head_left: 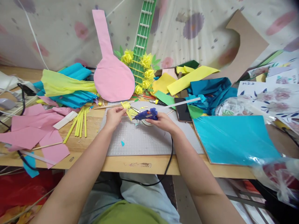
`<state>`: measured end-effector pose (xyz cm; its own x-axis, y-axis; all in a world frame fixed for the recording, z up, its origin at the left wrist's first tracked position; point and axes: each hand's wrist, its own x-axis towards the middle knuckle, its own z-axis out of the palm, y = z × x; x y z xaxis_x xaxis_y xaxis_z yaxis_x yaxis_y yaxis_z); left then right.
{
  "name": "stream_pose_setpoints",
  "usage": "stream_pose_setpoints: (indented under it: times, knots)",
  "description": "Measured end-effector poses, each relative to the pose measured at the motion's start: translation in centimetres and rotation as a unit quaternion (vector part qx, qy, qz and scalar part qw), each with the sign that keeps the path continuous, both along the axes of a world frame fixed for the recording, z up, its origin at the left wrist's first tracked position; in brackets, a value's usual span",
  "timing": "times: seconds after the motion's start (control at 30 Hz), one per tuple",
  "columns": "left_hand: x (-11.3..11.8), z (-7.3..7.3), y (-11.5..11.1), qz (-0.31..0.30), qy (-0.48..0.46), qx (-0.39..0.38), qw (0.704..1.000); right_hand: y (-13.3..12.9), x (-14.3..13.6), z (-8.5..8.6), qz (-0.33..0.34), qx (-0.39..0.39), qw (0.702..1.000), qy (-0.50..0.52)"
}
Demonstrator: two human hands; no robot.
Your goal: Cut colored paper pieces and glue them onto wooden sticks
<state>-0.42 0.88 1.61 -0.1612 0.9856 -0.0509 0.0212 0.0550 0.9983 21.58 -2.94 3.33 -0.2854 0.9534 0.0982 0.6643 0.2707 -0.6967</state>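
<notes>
Above the grey cutting mat [140, 143], my right hand [162, 121] grips a blue hot glue gun [146, 114] with a glue stick [182, 102] sticking out of its back. Its nozzle points left, close to a yellow paper strip [127, 112] pinched in the fingers of my left hand [115, 116]. Whether nozzle and strip touch, I cannot tell. Scissors [135, 109] lie partly hidden behind the gun. Several narrow yellow strips [80, 123] rest on the table left of the mat.
A pink guitar-shaped cutout [114, 79] leans at the back beside a green guitar neck [143, 37] with yellow paper flowers [146, 60]. Pink paper scraps [35, 124] lie left. A phone [183, 109] and a blue sheet pack [235, 138] are right. The gun's black cord [171, 155] hangs over the front edge.
</notes>
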Motion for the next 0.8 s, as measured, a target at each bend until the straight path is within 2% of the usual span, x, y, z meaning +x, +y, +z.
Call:
stream_pose_setpoints:
  times: [0.4,0.8]
  knots:
    - [0.19,0.09,-0.14,-0.014,0.008,-0.013,1.0,0.08,-0.1,-0.19,0.003,0.003,1.0,0.022]
    - [0.49,0.0,-0.45,-0.065,0.055,-0.023,0.996,0.25,-0.03,-0.49,0.003,0.026,0.998,0.056]
